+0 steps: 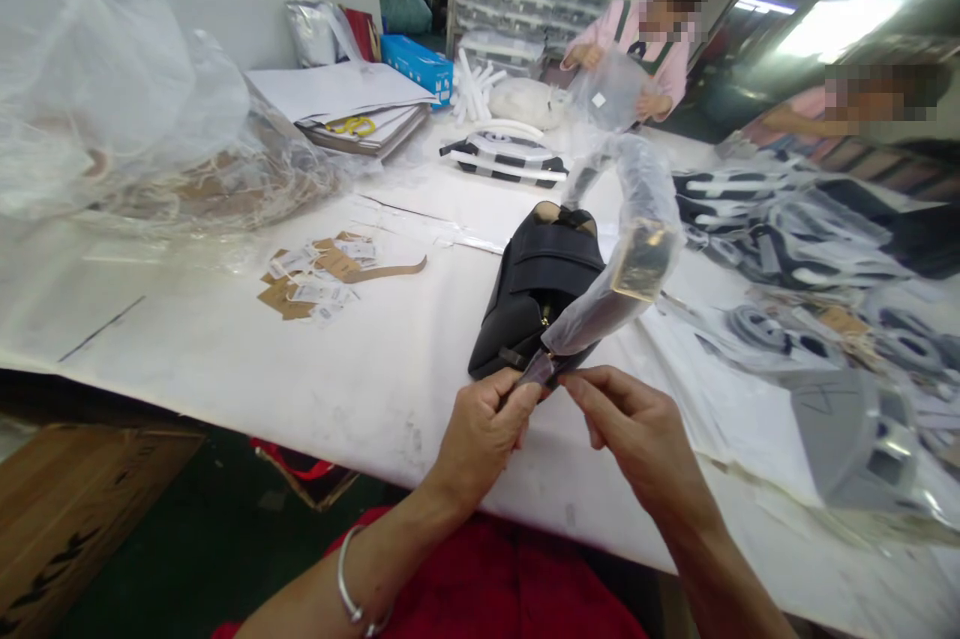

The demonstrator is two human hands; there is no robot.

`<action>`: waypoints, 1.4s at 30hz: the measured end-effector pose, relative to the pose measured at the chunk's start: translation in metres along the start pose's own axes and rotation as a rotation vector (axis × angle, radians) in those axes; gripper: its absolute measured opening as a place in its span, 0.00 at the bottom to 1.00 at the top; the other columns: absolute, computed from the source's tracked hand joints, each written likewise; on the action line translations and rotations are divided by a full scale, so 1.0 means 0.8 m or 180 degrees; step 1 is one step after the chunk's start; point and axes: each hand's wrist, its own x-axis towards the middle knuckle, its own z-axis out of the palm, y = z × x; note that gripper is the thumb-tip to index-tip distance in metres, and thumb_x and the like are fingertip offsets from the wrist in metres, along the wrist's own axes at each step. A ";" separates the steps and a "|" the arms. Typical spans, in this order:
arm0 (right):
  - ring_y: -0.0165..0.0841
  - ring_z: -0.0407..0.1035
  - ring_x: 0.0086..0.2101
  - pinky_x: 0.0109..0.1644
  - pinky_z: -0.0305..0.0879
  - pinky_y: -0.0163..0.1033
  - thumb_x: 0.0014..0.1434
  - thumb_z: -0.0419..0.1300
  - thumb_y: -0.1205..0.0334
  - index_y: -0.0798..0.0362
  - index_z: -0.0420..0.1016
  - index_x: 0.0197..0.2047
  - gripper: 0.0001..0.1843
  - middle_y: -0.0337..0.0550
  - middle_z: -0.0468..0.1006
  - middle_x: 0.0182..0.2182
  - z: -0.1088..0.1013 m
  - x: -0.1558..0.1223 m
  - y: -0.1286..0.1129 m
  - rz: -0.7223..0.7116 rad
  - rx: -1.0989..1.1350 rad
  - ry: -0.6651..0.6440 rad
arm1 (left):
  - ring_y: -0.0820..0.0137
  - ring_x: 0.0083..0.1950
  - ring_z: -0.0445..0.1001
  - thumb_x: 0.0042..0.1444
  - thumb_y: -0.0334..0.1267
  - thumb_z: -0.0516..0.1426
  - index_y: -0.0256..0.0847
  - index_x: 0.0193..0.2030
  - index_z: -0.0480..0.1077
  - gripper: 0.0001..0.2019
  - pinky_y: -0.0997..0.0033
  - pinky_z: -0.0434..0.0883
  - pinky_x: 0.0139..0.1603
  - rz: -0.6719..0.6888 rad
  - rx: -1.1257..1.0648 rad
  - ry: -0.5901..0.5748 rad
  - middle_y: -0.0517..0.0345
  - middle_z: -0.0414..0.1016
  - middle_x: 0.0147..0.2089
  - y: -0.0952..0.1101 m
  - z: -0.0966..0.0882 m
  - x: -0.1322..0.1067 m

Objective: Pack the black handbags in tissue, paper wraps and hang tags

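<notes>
A black handbag (536, 294) lies on the white table (225, 359) in front of me. Its strap, wrapped in clear plastic (637, 249), arches up over the bag and comes down toward my hands. My left hand (480, 429) pinches the near end of the wrapped strap at the bag's corner, fingers closed on it. My right hand (637, 434) meets it from the right, fingertips pinched on the same wrapped end.
Paper tags and card pieces (322, 279) lie left of the bag. A heap of clear plastic (112, 99) fills the far left. Striped bags (506, 154) and wrapped bags (795, 239) lie beyond and right. A person in pink (645, 49) handles plastic across the table. A cardboard box (67, 509) stands below.
</notes>
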 end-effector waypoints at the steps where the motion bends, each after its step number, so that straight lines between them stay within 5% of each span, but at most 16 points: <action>1: 0.25 0.60 0.18 0.22 0.56 0.30 0.59 0.62 0.49 0.55 0.80 0.36 0.17 0.35 0.68 0.16 -0.001 -0.006 -0.007 -0.0334 -0.0345 0.0250 | 0.79 0.17 0.56 0.62 0.50 0.54 0.39 0.39 0.74 0.16 0.80 0.55 0.17 0.0094 0.0130 0.0067 0.69 0.59 0.18 0.000 0.001 -0.001; 6: 0.26 0.64 0.18 0.25 0.60 0.32 0.63 0.56 0.61 0.51 0.73 0.58 0.21 0.34 0.74 0.20 0.009 -0.012 -0.042 -0.1881 -0.1867 0.0060 | 0.74 0.25 0.68 0.63 0.44 0.53 0.43 0.50 0.71 0.13 0.76 0.64 0.27 0.0598 0.0569 0.0385 0.64 0.71 0.27 -0.009 0.005 -0.002; 10: 0.31 0.70 0.20 0.24 0.58 0.33 0.61 0.55 0.65 0.50 0.65 0.65 0.29 0.38 0.79 0.24 0.018 0.007 -0.053 -0.2039 -0.2632 -0.0174 | 0.67 0.36 0.77 0.62 0.40 0.53 0.46 0.52 0.72 0.13 0.71 0.67 0.37 0.0936 0.1192 0.0574 0.54 0.80 0.40 -0.018 0.002 0.000; 16: 0.29 0.70 0.26 0.30 0.59 0.32 0.61 0.56 0.66 0.49 0.76 0.39 0.08 0.37 0.79 0.28 0.010 0.015 -0.055 -0.1990 -0.2429 -0.0527 | 0.64 0.36 0.78 0.63 0.39 0.52 0.47 0.51 0.74 0.14 0.72 0.67 0.37 0.1179 0.1544 0.0530 0.52 0.80 0.37 -0.019 -0.005 0.001; 20: 0.28 0.69 0.27 0.32 0.59 0.32 0.64 0.56 0.65 0.51 0.75 0.34 0.08 0.38 0.77 0.27 -0.008 0.019 -0.044 -0.2210 -0.2317 -0.0593 | 0.67 0.38 0.77 0.63 0.41 0.53 0.45 0.46 0.72 0.10 0.73 0.67 0.40 0.0957 0.1237 0.0461 0.55 0.79 0.39 -0.008 -0.006 0.000; 24: 0.28 0.70 0.29 0.34 0.59 0.33 0.67 0.54 0.66 0.51 0.77 0.38 0.11 0.40 0.79 0.30 -0.026 0.027 -0.027 -0.2881 -0.2687 -0.0732 | 0.77 0.18 0.61 0.64 0.49 0.52 0.41 0.35 0.67 0.14 0.78 0.59 0.21 0.0244 0.0208 -0.0259 0.66 0.65 0.20 0.002 -0.010 0.002; 29: 0.29 0.70 0.29 0.36 0.59 0.36 0.68 0.52 0.68 0.49 0.80 0.42 0.14 0.41 0.81 0.32 -0.043 0.036 -0.023 -0.3420 -0.3136 -0.0849 | 0.82 0.10 0.45 0.60 0.53 0.55 0.40 0.35 0.64 0.17 0.81 0.43 0.11 -0.0501 -0.1496 -0.1307 0.74 0.55 0.15 -0.002 -0.013 0.007; 33: 0.29 0.71 0.29 0.34 0.61 0.36 0.66 0.55 0.67 0.47 0.78 0.51 0.14 0.42 0.81 0.32 -0.058 0.035 -0.008 -0.3369 -0.3051 -0.0786 | 0.83 0.10 0.42 0.58 0.52 0.59 0.40 0.34 0.64 0.17 0.82 0.45 0.10 -0.0627 -0.2040 -0.1329 0.75 0.53 0.14 -0.009 -0.010 0.009; 36: 0.31 0.73 0.28 0.35 0.65 0.37 0.62 0.61 0.63 0.49 0.80 0.44 0.08 0.43 0.82 0.31 -0.058 0.019 0.014 -0.3090 -0.2665 -0.0452 | 0.84 0.10 0.45 0.59 0.53 0.58 0.39 0.35 0.65 0.17 0.83 0.45 0.10 -0.0510 -0.1709 -0.1027 0.74 0.57 0.14 -0.010 -0.008 0.008; 40: 0.31 0.72 0.23 0.29 0.67 0.36 0.63 0.60 0.58 0.50 0.81 0.40 0.09 0.43 0.81 0.27 -0.025 -0.014 0.028 -0.1835 -0.1709 0.0460 | 0.82 0.12 0.52 0.61 0.55 0.54 0.39 0.36 0.66 0.19 0.83 0.50 0.12 -0.0228 -0.0824 -0.0528 0.71 0.61 0.17 -0.010 -0.006 0.003; 42: 0.28 0.66 0.17 0.23 0.64 0.35 0.65 0.57 0.53 0.51 0.80 0.44 0.14 0.39 0.77 0.22 0.002 -0.023 0.025 -0.1008 -0.1021 0.0428 | 0.82 0.13 0.55 0.62 0.54 0.53 0.39 0.36 0.67 0.18 0.83 0.53 0.14 -0.0064 -0.0488 -0.0375 0.70 0.62 0.17 -0.010 -0.003 0.000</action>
